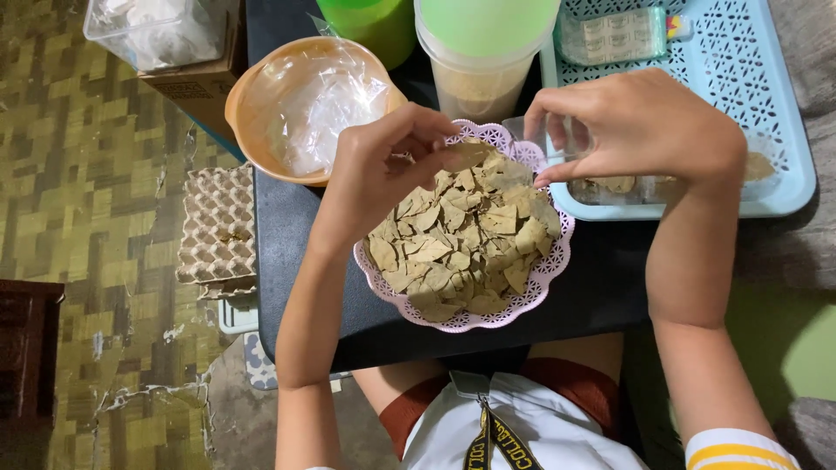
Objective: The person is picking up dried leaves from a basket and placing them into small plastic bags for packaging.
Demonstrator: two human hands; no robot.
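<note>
Overhead, going left to right: stacked egg trays (218,228) sit on the floor beside a dark counter (296,252). An orange bowl (252,96) holds clear plastic bags. The left hand (379,165) pinches one dried leaf (461,155) in a closed grip above a pink lacy plate (544,278) heaped with leaves. These look light, brittle, best taken by an edge. The right hand (644,126) grips a small clear bag (570,135) over a blue tray (766,96).
</note>
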